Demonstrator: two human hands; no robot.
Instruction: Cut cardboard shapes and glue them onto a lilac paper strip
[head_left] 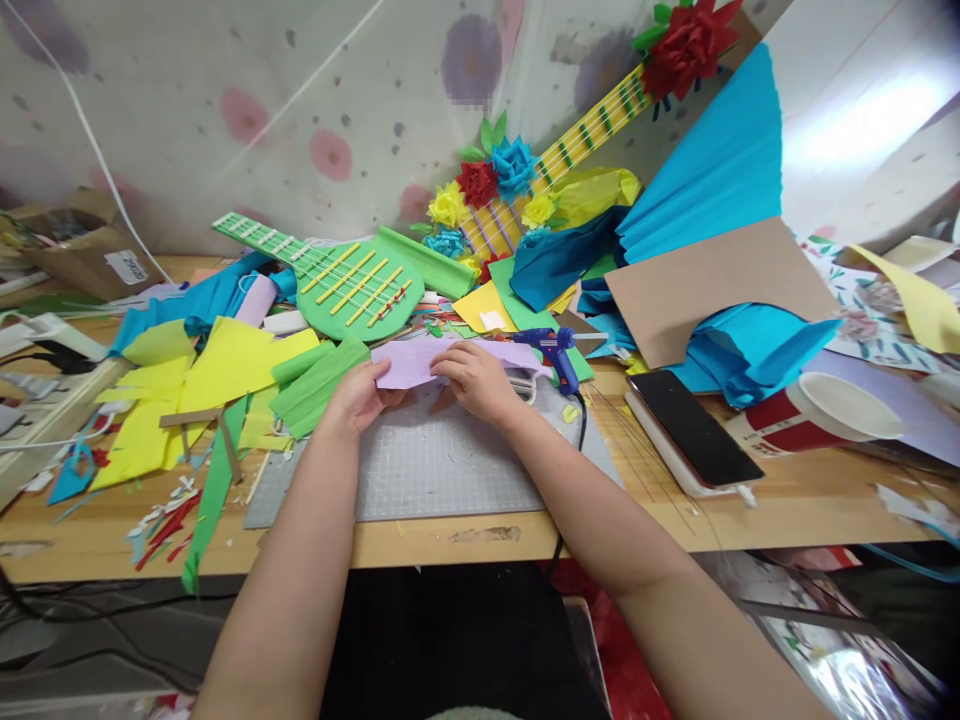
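A strip of lilac crepe paper (409, 365) is stretched between my hands above the grey cutting mat (450, 470). My left hand (361, 395) pinches its left end, thumb on top and fingers underneath. Farther right, my right hand (474, 378) has its fingers bent over the strip, gripping its near edge. The strip runs on past that hand toward a blue glue gun (556, 352), which lies just to the right with its cord trailing down over the table edge. Green crepe paper (319, 385) lies close to my left hand.
Behind lie a green paper lute (360, 285) and a yellow-necked instrument with paper flowers (517, 200). Yellow paper (225, 375) and scraps cover the left. At right are a phone (697, 425), a tilted paper cup (814, 410), cardboard (712, 280) and blue crepe paper (720, 150).
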